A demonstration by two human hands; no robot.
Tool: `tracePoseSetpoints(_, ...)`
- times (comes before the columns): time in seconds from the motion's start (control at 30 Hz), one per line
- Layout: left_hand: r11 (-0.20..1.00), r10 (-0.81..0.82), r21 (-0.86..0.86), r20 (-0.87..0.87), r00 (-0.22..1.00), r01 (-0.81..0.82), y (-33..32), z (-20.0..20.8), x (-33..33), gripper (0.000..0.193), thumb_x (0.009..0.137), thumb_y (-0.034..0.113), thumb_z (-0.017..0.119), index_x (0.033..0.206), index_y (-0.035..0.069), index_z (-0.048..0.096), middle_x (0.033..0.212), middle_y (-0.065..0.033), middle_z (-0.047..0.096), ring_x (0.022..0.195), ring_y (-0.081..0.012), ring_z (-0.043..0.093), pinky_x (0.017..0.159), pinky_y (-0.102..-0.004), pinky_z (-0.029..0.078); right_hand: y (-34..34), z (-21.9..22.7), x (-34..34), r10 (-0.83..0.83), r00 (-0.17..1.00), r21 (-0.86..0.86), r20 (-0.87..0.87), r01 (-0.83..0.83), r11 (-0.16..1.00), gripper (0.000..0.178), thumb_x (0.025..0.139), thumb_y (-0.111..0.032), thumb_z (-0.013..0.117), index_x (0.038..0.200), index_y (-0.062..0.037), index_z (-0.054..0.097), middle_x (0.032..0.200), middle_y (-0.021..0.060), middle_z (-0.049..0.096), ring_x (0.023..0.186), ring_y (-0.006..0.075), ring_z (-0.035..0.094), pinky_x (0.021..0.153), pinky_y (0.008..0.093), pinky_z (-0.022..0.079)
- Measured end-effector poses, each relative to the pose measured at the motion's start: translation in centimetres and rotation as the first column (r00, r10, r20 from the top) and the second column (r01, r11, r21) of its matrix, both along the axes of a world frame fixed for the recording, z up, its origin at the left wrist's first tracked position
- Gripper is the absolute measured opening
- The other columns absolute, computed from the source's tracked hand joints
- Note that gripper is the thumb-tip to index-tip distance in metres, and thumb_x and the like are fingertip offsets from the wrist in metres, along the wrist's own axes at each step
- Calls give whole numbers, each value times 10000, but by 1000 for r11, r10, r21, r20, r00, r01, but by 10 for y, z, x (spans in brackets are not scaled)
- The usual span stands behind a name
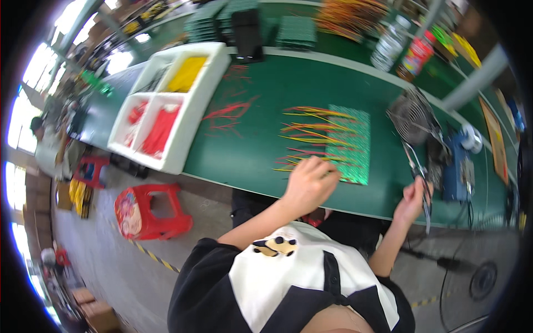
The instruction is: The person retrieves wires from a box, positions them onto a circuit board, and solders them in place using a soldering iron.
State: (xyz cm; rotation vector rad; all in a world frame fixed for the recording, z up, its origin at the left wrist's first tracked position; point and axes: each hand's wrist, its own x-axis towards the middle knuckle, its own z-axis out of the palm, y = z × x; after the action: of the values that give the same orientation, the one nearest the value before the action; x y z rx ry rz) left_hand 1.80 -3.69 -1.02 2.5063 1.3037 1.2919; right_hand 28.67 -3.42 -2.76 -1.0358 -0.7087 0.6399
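Observation:
A green circuit board panel [362,144] lies on the green bench. Rows of thin red and yellow wires [311,129] stretch from it to the left. My left hand [312,186] is over the panel's near left corner, its fingers pinched together at the ends of the nearest wires. The fingertips partly hide the contact there. My right hand [411,201], to the right of the panel, is closed around a long slim tool [427,206] with a dark handle. The tool's light metal part points away from me, towards a small round fan [412,117].
A white divided foam box [195,105] holds red, yellow and dark pieces at left. Loose red wires [230,114] lie beside it. A blue bench unit [458,172] and a white spool [472,139] stand right. Bottles [390,44] stand at the back; a red stool [152,211] is on the floor.

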Motion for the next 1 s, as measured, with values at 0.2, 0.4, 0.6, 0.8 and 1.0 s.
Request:
tracePoseSetpoints(0.2, 1000, -3, 25, -11, 1000, 3, -5, 1, -1, 121, 658, 82, 690, 766, 98, 639, 816, 19, 565, 774, -168, 507, 669, -302, 409, 0, 9, -8, -7, 999, -14, -32, 6, 1000, 129, 878, -79, 559, 793, -68, 462, 547, -19, 408, 443, 24, 298, 420, 178, 223)
tracePoseSetpoints(0.4, 999, -34, -15, 12, 999, 34, -9, 35, -31, 315, 669, 148, 731, 963, 99, 627, 976, -29, 572, 872, -208, 552, 749, -341, 441, 5, 3, -5, 8, 1000, -32, 4, -8, 999, 98, 887, -93, 554, 817, -67, 490, 551, -24, 404, 449, 22, 309, 416, 181, 227)
tracePoseSetpoints(0.6, 784, 617, 104, -20, 787, -612, 43, 100, -228, 107, 730, 80, 645, 817, 31, 605, 823, -122, 610, 804, -278, 586, 728, -369, 459, 4, 7, -5, -10, 999, 15, -39, 11, 1000, 115, 885, -100, 558, 799, -71, 486, 546, -27, 401, 441, 22, 298, 412, 179, 221)
tracePoseSetpoints(0.8, 680, 490, -475, -273, 828, -559, 59, 48, -374, 250, 655, 168, 767, 811, 21, 637, 672, -51, 587, 624, -140, 546, 587, -285, 430, 4, 5, -5, -25, 998, 18, -61, 26, 999, 142, 883, -98, 558, 773, -83, 470, 546, -26, 402, 438, 22, 296, 412, 179, 223)
tracePoseSetpoints(1.0, 566, 680, -611, -33, 732, -554, 54, 50, -370, 158, 739, 161, 700, 798, 15, 684, 681, -40, 625, 636, -115, 559, 624, -263, 438, 4, 9, -6, -41, 998, 5, -44, 42, 999, 187, 876, -96, 563, 739, -95, 435, 535, -32, 382, 439, 28, 287, 423, 181, 212)
